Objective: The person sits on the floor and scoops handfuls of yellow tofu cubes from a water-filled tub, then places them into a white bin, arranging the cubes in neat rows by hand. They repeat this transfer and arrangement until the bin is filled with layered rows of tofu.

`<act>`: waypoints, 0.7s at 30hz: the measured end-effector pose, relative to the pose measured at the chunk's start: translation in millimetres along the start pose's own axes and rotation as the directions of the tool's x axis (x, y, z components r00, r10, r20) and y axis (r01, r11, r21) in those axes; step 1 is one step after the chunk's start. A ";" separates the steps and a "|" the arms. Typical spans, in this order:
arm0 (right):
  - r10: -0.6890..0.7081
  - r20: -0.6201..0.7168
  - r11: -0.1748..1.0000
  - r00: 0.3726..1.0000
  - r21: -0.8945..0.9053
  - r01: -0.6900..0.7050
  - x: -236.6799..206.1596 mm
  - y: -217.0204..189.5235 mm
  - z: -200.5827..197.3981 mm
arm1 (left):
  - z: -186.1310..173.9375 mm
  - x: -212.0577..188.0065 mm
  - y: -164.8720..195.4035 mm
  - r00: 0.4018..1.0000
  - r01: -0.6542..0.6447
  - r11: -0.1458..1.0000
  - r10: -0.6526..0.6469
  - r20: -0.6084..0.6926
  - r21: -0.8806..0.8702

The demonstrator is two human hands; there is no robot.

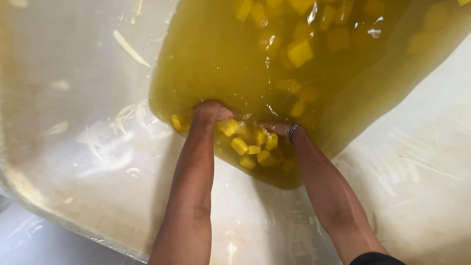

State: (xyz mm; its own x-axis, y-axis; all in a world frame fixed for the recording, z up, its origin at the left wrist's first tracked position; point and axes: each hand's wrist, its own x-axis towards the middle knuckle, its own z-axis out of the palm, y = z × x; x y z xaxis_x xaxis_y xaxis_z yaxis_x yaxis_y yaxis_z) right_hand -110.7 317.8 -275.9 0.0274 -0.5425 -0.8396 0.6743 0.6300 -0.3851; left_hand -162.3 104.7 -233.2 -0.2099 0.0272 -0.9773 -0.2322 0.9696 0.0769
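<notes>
Your left hand and right hand are sunk in the liquid, grip unreadable, probably gathering cubes between them; many more float beyond.

Yellow fruit cubes, wet, loosely clustered, partly sunk in cloudy yellow-green liquid pooled in tilted white tub.

No packages, labels, signs or screens are seen here. Nothing with writing or a picture on it is shown anywhere.
</notes>
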 end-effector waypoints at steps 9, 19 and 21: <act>0.031 0.237 0.492 0.971 0.842 -0.221 -3.0 36.1 33.8 | -14.0 -18.2 -13.0 0.960 0.255 0.941 -0.274 0.061 0.223; 0.109 0.061 0.433 0.992 0.896 -0.102 1.6 31.6 46.0 | 10.5 15.2 -22.7 0.998 -0.032 0.992 0.038 0.047 -0.121; 0.100 -0.018 0.468 0.995 0.883 -0.031 1.7 27.6 46.8 | 22.6 24.4 -16.9 0.990 -0.142 0.978 0.141 -0.022 -0.150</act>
State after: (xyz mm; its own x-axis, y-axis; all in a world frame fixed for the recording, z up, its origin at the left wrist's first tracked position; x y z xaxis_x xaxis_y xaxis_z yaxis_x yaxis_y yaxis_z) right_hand -57.6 308.3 -270.1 0.0815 -0.4668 -0.8806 0.9664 -0.1791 0.1844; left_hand -142.1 94.5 -262.8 -0.2613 0.1578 -0.9523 -0.3401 0.9082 0.2439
